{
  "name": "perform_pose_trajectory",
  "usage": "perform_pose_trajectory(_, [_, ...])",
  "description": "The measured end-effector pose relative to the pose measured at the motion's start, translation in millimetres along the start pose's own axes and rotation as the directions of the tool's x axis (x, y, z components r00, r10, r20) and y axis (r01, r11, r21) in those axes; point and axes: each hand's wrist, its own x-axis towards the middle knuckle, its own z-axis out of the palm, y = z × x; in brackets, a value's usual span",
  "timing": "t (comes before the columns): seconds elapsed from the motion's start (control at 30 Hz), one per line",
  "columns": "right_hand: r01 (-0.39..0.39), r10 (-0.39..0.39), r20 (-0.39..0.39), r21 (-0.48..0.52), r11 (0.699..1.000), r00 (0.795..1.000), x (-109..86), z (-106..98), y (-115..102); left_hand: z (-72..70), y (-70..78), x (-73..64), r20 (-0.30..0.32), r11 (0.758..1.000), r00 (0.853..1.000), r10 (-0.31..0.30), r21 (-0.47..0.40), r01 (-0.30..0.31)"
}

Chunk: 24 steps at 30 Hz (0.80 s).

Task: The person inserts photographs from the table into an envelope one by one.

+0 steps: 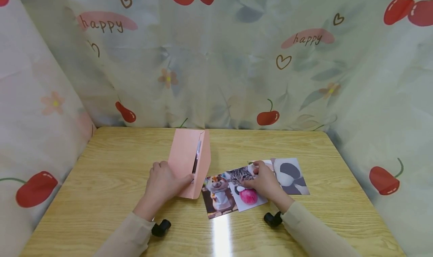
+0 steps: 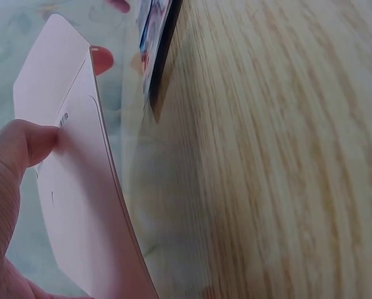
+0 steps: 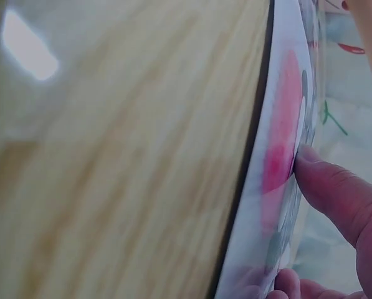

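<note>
A pink paper envelope [image 1: 184, 150] is tilted up at the table's middle left, its flap folded out. Through its slit a strip of a printed card [image 1: 197, 153] shows. My left hand [image 1: 164, 182] grips the envelope, with the thumb [image 2: 39, 143] across its face. Several picture cards lie overlapping to the right: a hamster card [image 1: 220, 198], a card with a cat and a pink ball [image 1: 248, 197], and a grey-and-white one [image 1: 291, 176]. My right hand [image 1: 267, 180] pinches the cat card, its thumb [image 3: 335, 187] on the printed face. The undersides are hidden.
The cards and envelope are on a wood-grain table [image 1: 111, 163]. Cherry-patterned curtains [image 1: 203, 61] hang at the back and both sides. Black wrist mounts [image 1: 161, 228] sit under both forearms, close above the tabletop.
</note>
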Motion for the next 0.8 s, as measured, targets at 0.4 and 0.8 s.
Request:
perform_pose_trajectory(0.4, [0.056,-0.056,-0.040,-0.007,0.998,0.998,-2.2,3.3,-2.3,0.2,0.7,-0.1,0.006,1.000,1.000,-0.008,0.017,0.008])
perform_pose_trajectory(0.8, [0.039,-0.039,0.011,0.045,0.998,0.999,3.8,-16.7,-4.2,3.2,0.6,0.9,-0.005,1.000,1.000,0.010,0.026,-0.010])
